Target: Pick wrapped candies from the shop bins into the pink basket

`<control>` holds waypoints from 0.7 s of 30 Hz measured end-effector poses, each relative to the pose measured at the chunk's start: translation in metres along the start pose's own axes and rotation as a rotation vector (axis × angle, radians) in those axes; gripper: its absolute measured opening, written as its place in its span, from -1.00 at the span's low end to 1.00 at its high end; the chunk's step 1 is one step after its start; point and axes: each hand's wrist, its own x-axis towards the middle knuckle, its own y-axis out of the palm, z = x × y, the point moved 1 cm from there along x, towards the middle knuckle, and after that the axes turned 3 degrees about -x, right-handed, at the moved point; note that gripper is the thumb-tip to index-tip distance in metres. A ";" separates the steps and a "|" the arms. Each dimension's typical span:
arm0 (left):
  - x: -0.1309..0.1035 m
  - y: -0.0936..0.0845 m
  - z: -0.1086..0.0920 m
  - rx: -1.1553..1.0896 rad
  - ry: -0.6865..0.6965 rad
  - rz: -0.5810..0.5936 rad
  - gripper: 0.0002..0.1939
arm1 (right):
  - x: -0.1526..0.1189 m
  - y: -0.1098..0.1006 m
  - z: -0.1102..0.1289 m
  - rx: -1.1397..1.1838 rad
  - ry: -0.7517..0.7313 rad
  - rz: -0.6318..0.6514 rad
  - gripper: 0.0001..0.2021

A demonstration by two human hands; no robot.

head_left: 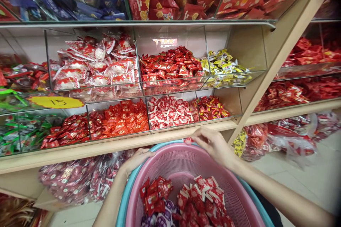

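A pink basket (239, 188) sits nested inside a blue basket (125, 198), close under the shelf edge. My left hand (138, 159) is closed on the left rim, its fingertips partly hidden. Over the far rim, my right hand (211, 143) pinches a small red-and-white wrapped candy (188, 140). Inside the pink basket lie red wrapped candies (156, 195), purple-and-white candies (165, 216) and red-and-white candies (210, 191). Just beyond the rim, a shelf bin holds similar red-and-white candies (170, 111).
Clear-walled bins hold orange-red candies (126, 117), red candies (173, 64) and yellow candies (226, 64). A yellow tag (55, 102) reads 15. Bagged goods (69, 177) lie under the wooden shelf edge (80, 152). A slanting wooden divider (279, 56) stands at the right.
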 end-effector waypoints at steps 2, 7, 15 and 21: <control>0.001 0.000 0.001 0.020 0.018 -0.016 -0.68 | -0.028 0.005 -0.009 -0.063 0.010 0.114 -0.74; 0.001 0.000 0.000 0.029 0.007 -0.005 -0.66 | -0.069 0.024 -0.037 -0.347 -0.035 0.286 -0.71; 0.000 0.000 0.001 0.016 -0.015 -0.045 -0.67 | -0.072 0.039 -0.048 -0.511 -0.163 0.319 -0.72; -0.002 0.000 0.000 -0.037 -0.008 -0.013 -0.71 | -0.075 0.054 -0.057 -0.569 -0.227 0.357 -0.76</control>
